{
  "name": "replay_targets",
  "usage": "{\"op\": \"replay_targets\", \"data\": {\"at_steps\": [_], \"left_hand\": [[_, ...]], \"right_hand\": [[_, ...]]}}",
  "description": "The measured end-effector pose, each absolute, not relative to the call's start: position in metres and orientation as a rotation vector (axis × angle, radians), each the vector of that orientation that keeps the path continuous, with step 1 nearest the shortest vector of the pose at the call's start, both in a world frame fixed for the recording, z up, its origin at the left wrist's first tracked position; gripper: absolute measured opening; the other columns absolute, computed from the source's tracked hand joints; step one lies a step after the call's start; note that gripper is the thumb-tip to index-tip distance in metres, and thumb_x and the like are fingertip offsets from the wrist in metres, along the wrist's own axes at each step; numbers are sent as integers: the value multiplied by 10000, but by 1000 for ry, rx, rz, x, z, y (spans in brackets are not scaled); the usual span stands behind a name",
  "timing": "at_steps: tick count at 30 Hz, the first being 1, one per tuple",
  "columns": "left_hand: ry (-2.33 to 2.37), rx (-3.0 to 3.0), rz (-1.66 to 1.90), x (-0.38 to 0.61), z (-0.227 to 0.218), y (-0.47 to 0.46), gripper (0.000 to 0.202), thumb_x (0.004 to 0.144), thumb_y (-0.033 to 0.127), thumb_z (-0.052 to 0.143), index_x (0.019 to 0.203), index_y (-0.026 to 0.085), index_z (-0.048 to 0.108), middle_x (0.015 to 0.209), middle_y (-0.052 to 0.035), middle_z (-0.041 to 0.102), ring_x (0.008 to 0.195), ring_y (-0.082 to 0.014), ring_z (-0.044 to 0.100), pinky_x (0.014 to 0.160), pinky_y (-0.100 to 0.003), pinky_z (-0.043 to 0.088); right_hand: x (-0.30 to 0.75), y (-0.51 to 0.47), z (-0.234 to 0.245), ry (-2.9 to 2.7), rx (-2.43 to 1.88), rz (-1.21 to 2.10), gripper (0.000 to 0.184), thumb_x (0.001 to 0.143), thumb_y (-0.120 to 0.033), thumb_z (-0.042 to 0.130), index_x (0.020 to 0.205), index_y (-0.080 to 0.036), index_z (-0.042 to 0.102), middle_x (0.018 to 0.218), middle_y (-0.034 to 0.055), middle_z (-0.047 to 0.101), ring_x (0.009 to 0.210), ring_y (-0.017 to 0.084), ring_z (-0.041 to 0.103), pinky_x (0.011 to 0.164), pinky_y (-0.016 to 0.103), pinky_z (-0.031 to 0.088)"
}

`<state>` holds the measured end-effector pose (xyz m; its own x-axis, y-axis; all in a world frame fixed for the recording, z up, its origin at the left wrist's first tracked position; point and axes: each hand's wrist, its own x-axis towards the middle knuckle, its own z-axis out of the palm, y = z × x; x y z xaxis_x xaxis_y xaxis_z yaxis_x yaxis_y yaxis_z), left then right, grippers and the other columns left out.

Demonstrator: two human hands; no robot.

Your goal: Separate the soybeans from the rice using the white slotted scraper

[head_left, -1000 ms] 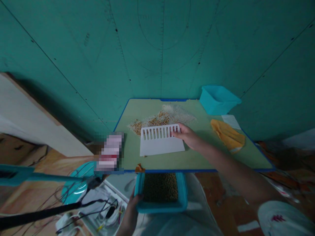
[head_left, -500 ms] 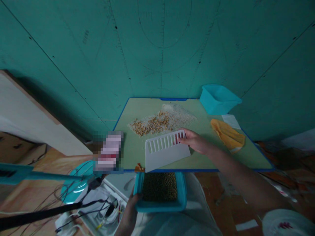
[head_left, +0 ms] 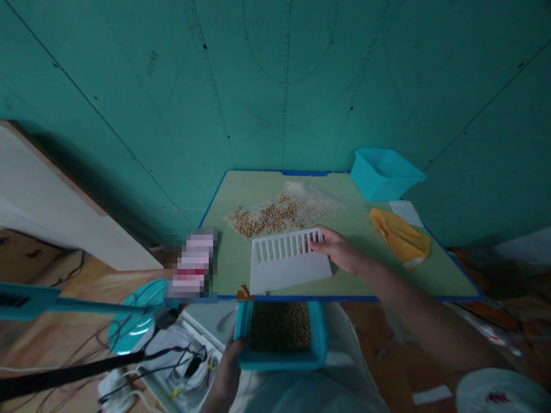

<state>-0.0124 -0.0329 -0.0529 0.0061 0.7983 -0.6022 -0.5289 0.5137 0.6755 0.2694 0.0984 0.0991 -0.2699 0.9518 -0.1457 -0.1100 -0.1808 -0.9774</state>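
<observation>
My right hand (head_left: 334,248) grips the slotted end of a white plastic scraper (head_left: 289,269), its fingers passing through the slots. The scraper stands slanted over the front part of the table (head_left: 357,221). Behind it lies a spread of round tan beans (head_left: 275,213) mixed with white rice-like grains (head_left: 316,201). Below the table edge, my left hand (head_left: 235,351) holds the left side of a turquoise basin (head_left: 318,361). Inside the basin are dark green and tan beans (head_left: 279,327). The fingers under the basin are partly hidden.
A second turquoise basin (head_left: 383,178) stands at the table's back right. Nearer are a yellow cloth (head_left: 400,238) and a white paper (head_left: 407,212). A small brown scrap (head_left: 244,292) sits at the front edge. Cables and a white tray (head_left: 172,355) lie low on the left.
The lower left corner of the scraper has shifted slightly up and to the left, away from the basin. My left hand and the basin are almost unmoved.
</observation>
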Motion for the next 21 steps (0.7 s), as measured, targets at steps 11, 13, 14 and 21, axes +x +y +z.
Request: {"op": "replay_targets", "data": {"at_steps": [11, 13, 14, 21], "left_hand": [[1167, 255, 1042, -11, -52, -33, 390, 618, 268, 656, 1002, 215, 697, 920, -16, 779, 1057, -332, 608, 889, -434, 459], [1172, 251, 1055, -10, -52, -33, 460, 600, 266, 661, 1058, 220, 676, 928, -24, 778, 1023, -351, 624, 858, -460, 476], [1168, 248, 1059, -10, -52, -33, 472, 591, 272, 669, 1060, 222, 676, 927, -26, 778, 1019, -359, 624, 850, -469, 481], [1173, 250, 1041, -15, -55, -31, 274, 538, 323, 742, 793, 223, 744, 817, -31, 784, 1101, -384, 565, 904, -478, 455]], "right_hand": [[275, 89, 103, -1133, -1136, 1485, 238, 688, -294, 653, 872, -212, 527, 783, -14, 623, 720, 151, 572, 690, 284, 407], [274, 88, 105, -1134, -1161, 1420, 239, 699, -317, 636, 881, -216, 518, 799, -9, 620, 722, 153, 570, 690, 287, 412], [272, 86, 106, -1152, -1175, 1388, 233, 711, -327, 624, 884, -217, 514, 806, -6, 618, 724, 153, 568, 688, 288, 413], [227, 69, 117, -1524, -1262, 1194, 170, 785, -313, 544, 912, -224, 475, 771, 9, 584, 664, 151, 533, 592, 281, 399]]}}
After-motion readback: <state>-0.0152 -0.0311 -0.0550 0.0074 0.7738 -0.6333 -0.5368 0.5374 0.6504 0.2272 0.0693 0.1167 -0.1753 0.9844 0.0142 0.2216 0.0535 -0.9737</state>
